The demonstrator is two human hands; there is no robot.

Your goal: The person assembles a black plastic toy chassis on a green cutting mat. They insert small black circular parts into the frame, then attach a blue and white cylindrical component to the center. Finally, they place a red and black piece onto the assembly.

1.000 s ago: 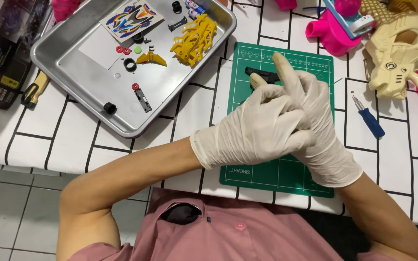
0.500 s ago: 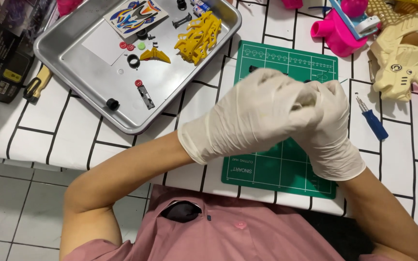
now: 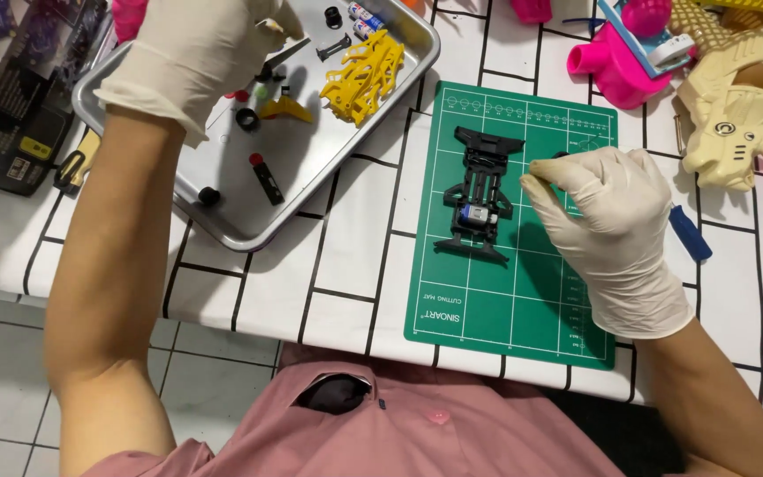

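Note:
A black toy car chassis (image 3: 480, 199) with a small silver motor lies on the green cutting mat (image 3: 487, 309). My right hand (image 3: 607, 212), in a white glove, rests on the mat just right of the chassis. Its thumb and fingers are pinched, and a small black part (image 3: 561, 156) shows at the fingertips. My gloved left hand (image 3: 196, 53) reaches over the metal tray (image 3: 249, 231) at the upper left. Its fingertips are down among the small parts there, and what they touch is hidden.
The tray holds a yellow parts frame (image 3: 364, 75), black rings and small loose pieces. A pink toy (image 3: 615, 57) and a cream dragon-head toy (image 3: 735, 106) stand at the back right. A blue-handled tool (image 3: 691, 231) lies right of the mat. A dark box (image 3: 11, 97) sits at far left.
My hands were together over the mat, covering the chassis. My left hand has gone up and left to the tray, the chassis now lies uncovered, and my right hand stays beside it.

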